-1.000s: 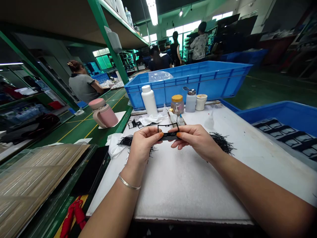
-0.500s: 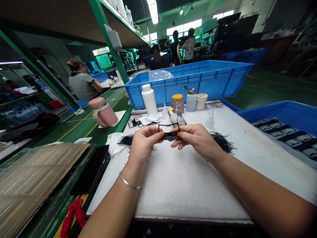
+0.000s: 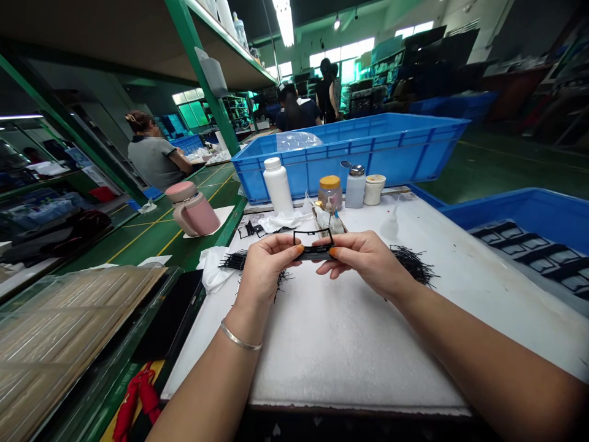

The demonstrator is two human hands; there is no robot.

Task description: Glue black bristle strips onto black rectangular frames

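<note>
Between my two hands is a small black plastic frame [image 3: 313, 250], held above the white tabletop [image 3: 345, 350]. It has a thin raised rectangular rim and a thicker lower bar. My left hand [image 3: 271, 258] pinches its left end between thumb and fingers. At the right end, my right hand [image 3: 359, 253] grips it the same way, with its lower fingers curled beneath. One pile of thin black strips [image 3: 411, 265] lies to the right of my right hand. Another bunch of black strips [image 3: 234, 260] sits left of my left hand, partly hidden by it.
Behind my hands stand a white bottle [image 3: 278, 187], a yellow-lidded jar [image 3: 330, 189], a pump dispenser [image 3: 355, 187] and a white tub [image 3: 374, 190]. A large blue crate [image 3: 391, 153] is beyond them. The pink mug [image 3: 196, 212] is at left; another blue crate [image 3: 515, 205] holds black frames.
My hands and the black frame stay almost still. In the background, a standing person has shifted left behind another.
</note>
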